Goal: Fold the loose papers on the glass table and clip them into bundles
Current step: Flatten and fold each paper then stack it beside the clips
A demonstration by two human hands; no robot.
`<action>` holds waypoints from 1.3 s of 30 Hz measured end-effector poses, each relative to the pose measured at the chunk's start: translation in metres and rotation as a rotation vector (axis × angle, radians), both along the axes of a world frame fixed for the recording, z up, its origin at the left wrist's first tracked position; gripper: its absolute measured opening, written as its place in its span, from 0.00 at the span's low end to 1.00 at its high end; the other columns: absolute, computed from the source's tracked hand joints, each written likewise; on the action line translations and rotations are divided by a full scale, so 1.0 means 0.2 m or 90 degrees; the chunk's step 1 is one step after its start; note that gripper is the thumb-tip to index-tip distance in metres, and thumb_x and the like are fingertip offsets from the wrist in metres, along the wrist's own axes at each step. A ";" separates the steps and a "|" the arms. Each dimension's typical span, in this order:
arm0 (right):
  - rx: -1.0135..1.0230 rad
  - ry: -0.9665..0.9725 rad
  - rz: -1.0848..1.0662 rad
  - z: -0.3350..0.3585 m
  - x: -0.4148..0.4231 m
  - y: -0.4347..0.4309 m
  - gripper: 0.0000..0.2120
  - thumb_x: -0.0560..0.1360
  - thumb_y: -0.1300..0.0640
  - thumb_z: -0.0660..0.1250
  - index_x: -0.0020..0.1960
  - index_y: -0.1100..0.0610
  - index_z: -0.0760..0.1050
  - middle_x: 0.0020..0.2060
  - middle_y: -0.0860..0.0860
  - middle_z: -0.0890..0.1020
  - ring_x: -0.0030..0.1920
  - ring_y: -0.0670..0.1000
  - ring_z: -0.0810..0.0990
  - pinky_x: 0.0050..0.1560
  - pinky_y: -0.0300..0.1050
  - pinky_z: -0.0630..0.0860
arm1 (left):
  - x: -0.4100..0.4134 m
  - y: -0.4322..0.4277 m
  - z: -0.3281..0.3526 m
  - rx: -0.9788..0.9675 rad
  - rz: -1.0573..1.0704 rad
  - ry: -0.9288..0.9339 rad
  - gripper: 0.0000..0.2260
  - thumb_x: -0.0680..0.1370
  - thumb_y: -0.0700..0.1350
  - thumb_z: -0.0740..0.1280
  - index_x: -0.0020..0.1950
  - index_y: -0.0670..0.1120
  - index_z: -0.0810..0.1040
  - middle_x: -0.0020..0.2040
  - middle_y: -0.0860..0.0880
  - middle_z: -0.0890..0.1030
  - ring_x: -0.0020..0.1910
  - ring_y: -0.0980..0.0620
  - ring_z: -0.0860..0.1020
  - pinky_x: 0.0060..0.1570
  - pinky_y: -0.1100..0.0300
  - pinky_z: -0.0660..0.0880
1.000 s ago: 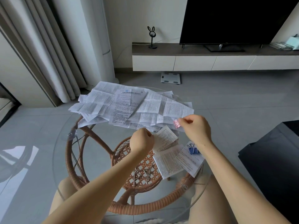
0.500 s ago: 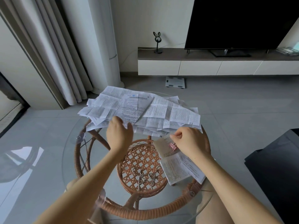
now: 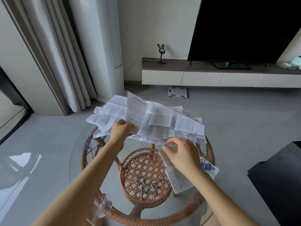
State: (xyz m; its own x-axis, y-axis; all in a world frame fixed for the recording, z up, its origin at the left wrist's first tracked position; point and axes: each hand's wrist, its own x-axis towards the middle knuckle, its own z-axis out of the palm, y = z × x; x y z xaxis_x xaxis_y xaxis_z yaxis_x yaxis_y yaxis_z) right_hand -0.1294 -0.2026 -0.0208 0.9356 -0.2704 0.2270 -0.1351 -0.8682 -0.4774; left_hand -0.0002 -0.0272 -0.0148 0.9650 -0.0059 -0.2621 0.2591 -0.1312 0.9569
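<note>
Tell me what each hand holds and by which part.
The left hand grips a printed sheet by its near edge, tilted up from the pile. The right hand is blurred; whether it pinches anything cannot be told.

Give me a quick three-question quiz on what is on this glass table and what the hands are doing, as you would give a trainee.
1. True or false: the left hand grips a sheet raised off the paper pile.
2. Pick one: the binder clip lying near the right hand is A) red, B) blue, C) green.
3. Fill the gap: under the glass tabletop, the metal rings lie in a woven ____.

Key: 1 true. 2 B. 3 basket.
</note>
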 end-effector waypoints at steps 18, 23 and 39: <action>-0.171 -0.225 0.335 -0.26 -0.20 0.52 0.23 0.64 0.64 0.75 0.58 0.57 0.79 0.59 0.52 0.80 0.60 0.50 0.79 0.66 0.52 0.67 | -0.63 0.56 -0.03 -0.335 -0.130 0.324 0.13 0.71 0.32 0.62 0.54 0.32 0.74 0.47 0.33 0.82 0.43 0.38 0.83 0.42 0.45 0.81; -0.220 -0.147 0.413 -0.36 -0.28 0.50 0.15 0.62 0.62 0.79 0.48 0.55 0.83 0.50 0.50 0.84 0.51 0.47 0.83 0.59 0.45 0.75 | -0.63 0.64 -0.11 0.286 -0.112 0.059 0.03 0.77 0.37 0.65 0.46 0.38 0.77 0.44 0.40 0.83 0.42 0.43 0.81 0.44 0.51 0.80; -0.004 0.031 0.437 -0.23 -0.54 0.31 0.21 0.69 0.39 0.65 0.57 0.50 0.77 0.46 0.44 0.83 0.45 0.45 0.79 0.46 0.34 0.72 | -0.81 0.62 -0.22 0.496 -0.489 -0.580 0.07 0.77 0.49 0.65 0.50 0.54 0.83 0.47 0.59 0.84 0.49 0.60 0.77 0.49 0.84 0.61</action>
State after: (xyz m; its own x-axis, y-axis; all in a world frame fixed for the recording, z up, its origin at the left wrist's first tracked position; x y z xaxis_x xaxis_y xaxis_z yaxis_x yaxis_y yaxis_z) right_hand -0.2365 -0.1409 -0.0664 0.9034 0.3890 0.1803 0.4260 -0.7675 -0.4790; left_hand -0.1614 0.0964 -0.0586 0.6193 -0.7413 0.2589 -0.7729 -0.5174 0.3672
